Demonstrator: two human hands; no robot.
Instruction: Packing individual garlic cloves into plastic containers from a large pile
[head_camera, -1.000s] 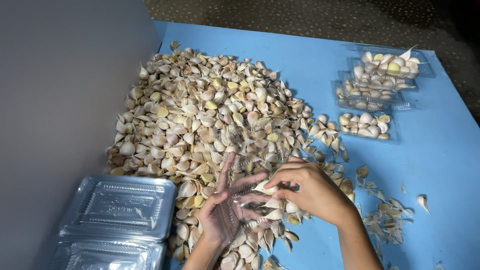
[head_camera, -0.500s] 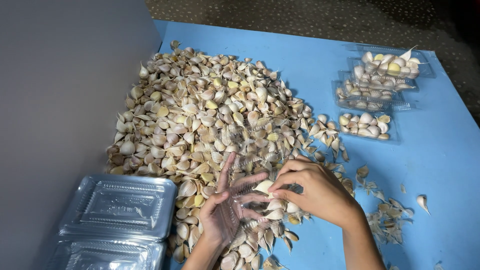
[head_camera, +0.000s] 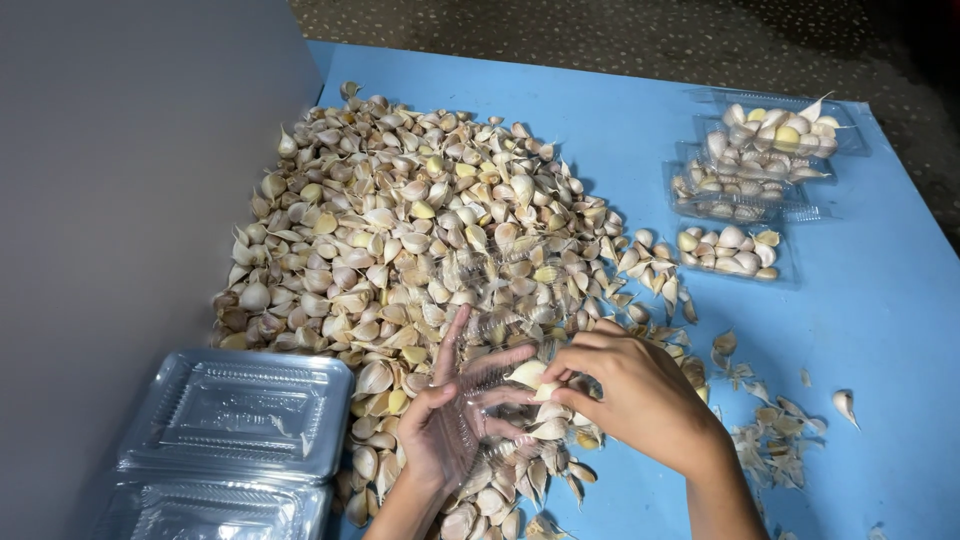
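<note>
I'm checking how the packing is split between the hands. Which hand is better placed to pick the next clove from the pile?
Probably the right hand: its fingers already pinch a garlic clove beside the pile. The left hand is occupied, cradling the clear plastic box.

A broad heap of pale garlic cloves (head_camera: 420, 250) blocks the blue tabletop (head_camera: 620, 120); stacked clear plastic trays (head_camera: 235, 415) crowd the near-left, filled clear tubs (head_camera: 745, 180) far-right; bare blue strip between.
</note>
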